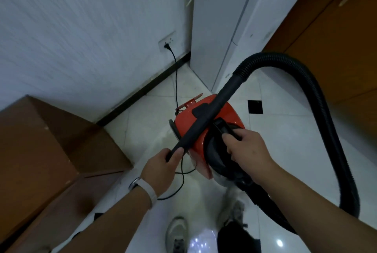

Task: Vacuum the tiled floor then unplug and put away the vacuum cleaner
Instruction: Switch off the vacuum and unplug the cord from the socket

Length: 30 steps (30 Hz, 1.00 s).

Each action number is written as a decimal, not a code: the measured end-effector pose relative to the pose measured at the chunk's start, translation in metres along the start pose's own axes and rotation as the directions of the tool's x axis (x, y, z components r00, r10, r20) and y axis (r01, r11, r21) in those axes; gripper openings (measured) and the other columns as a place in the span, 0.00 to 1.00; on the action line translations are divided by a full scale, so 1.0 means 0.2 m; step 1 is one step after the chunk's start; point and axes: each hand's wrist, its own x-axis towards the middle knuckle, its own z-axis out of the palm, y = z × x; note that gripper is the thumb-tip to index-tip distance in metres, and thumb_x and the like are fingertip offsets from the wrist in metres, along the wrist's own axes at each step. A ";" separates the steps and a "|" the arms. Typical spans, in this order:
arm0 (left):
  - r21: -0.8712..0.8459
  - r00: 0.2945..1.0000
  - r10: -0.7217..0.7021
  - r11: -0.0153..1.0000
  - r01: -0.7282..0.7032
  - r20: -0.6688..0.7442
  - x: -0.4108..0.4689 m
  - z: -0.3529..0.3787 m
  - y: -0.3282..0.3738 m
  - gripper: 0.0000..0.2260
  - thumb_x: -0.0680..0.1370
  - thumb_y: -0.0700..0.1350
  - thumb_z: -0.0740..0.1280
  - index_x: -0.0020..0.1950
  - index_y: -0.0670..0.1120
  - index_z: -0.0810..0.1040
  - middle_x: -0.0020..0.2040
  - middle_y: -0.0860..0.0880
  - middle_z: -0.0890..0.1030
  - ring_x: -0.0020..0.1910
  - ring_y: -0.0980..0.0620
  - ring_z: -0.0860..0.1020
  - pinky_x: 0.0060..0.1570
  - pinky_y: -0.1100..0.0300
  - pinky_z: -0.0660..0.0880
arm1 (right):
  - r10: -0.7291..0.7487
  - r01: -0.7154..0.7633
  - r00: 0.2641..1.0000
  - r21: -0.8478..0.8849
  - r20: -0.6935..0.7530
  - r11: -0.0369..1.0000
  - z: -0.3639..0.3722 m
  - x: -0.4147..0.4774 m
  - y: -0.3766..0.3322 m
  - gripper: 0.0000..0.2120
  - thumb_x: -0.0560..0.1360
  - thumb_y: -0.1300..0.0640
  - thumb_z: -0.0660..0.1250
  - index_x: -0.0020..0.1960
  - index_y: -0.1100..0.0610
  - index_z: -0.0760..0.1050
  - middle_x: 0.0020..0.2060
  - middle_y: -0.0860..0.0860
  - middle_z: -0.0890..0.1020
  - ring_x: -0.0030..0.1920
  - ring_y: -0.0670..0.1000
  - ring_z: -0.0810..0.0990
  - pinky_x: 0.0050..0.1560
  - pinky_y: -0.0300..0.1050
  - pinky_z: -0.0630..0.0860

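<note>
The left grip (161, 169) is curled round the end of the black tube (212, 110), which slants across the red vacuum (189, 124) at mid-frame over the tiled floor (285, 130) (lifted or resting, I cannot tell). The right grip (248, 146) clasps the vacuum's black handle (222, 128). The hose (326, 110) loops out toward 3 o'clock. The cord (176, 81) runs toward 12 o'clock to the plug (167, 46), seated in the wall socket. A brown box (51, 140) sits at 9 o'clock.

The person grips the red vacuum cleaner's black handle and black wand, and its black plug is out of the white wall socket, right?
No: the head view shows the black plug sitting in the white wall socket. The rest is right.
</note>
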 end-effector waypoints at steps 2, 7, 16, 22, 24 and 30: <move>-0.008 1.000 -0.013 1.000 0.013 -0.021 0.09 -0.02 0.10 0.22 0.77 0.65 0.59 0.41 0.48 0.75 0.32 0.47 0.76 0.30 0.49 0.74 0.33 0.51 0.72 | -0.021 0.021 1.000 0.018 0.012 1.000 -0.05 0.13 -0.06 0.15 0.74 0.55 0.66 0.30 0.55 0.74 0.23 0.50 0.75 0.25 0.49 0.73 0.32 0.45 0.72; -0.060 0.992 -0.087 0.995 0.081 -0.092 0.27 -0.02 0.38 0.20 0.77 0.63 0.60 0.41 0.47 0.75 0.28 0.50 0.72 0.26 0.51 0.70 0.29 0.57 0.66 | -0.063 0.066 0.993 -0.028 0.100 0.997 -0.20 0.48 -0.22 0.14 0.74 0.53 0.66 0.32 0.57 0.75 0.25 0.48 0.77 0.29 0.50 0.75 0.34 0.45 0.72; -0.118 0.962 -0.209 0.975 0.191 -0.174 0.37 0.09 0.56 0.13 0.79 0.58 0.61 0.42 0.52 0.78 0.33 0.45 0.80 0.29 0.50 0.75 0.31 0.54 0.71 | -0.085 0.102 0.968 -0.063 0.236 0.993 -0.42 0.97 -0.34 0.12 0.75 0.52 0.66 0.35 0.56 0.76 0.30 0.52 0.78 0.34 0.51 0.78 0.40 0.51 0.77; -0.015 0.971 -0.167 0.986 0.167 -0.170 0.46 0.17 0.48 0.10 0.78 0.57 0.63 0.42 0.54 0.77 0.29 0.51 0.77 0.27 0.58 0.74 0.29 0.61 0.67 | -0.058 0.100 0.959 -0.140 0.277 0.985 -0.32 1.14 -0.18 0.14 0.75 0.51 0.65 0.44 0.64 0.77 0.38 0.61 0.81 0.40 0.59 0.80 0.39 0.47 0.73; -0.001 0.969 -0.181 0.983 0.183 -0.169 0.51 0.21 0.42 0.11 0.78 0.58 0.63 0.42 0.54 0.77 0.29 0.53 0.77 0.27 0.59 0.74 0.29 0.62 0.67 | -0.051 0.098 0.959 -0.156 0.280 0.983 -0.26 1.18 -0.13 0.15 0.75 0.51 0.65 0.42 0.64 0.76 0.36 0.62 0.80 0.39 0.60 0.80 0.38 0.48 0.73; 0.054 0.954 -0.252 0.963 0.263 -0.161 0.77 0.30 0.13 0.18 0.77 0.64 0.60 0.41 0.51 0.77 0.30 0.50 0.79 0.30 0.53 0.77 0.29 0.59 0.69 | 0.000 0.056 0.957 -0.182 0.292 0.982 -0.02 1.34 0.13 0.10 0.76 0.52 0.66 0.38 0.55 0.79 0.32 0.53 0.81 0.38 0.58 0.81 0.41 0.53 0.78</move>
